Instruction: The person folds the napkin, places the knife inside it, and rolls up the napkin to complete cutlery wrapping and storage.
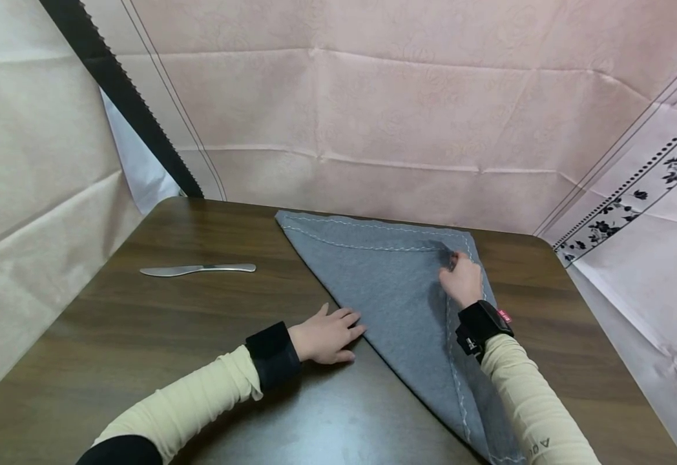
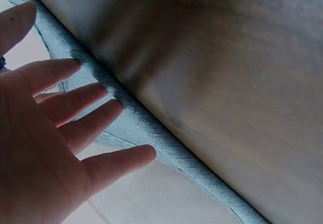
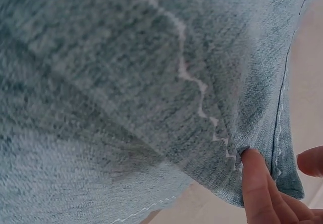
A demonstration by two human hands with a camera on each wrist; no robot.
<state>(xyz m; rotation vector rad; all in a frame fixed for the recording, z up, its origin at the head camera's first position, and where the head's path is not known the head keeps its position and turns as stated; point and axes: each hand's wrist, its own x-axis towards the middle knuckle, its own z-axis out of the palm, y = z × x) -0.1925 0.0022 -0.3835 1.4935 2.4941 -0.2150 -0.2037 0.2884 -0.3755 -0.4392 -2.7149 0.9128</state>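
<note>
A grey-blue cloth (image 1: 396, 290) with white zigzag stitching lies folded into a triangle on the wooden table. Near its far right corner my right hand (image 1: 462, 281) pinches the upper layer with curled fingers; the right wrist view shows fingertips on the fabric (image 3: 197, 108) beside a stitched hem. My left hand (image 1: 325, 334) has its fingers spread, the fingertips at the slanting folded edge. In the left wrist view that rolled fold (image 2: 151, 128) runs past the straight fingers of the left hand (image 2: 65, 118).
A silver table knife (image 1: 197, 269) lies at the left of the brown table (image 1: 228, 310), its blade pointing left. Pale creased sheets (image 1: 373, 110) hang behind the table and at both sides. Black floral trim (image 1: 617, 219) marks the right sheet.
</note>
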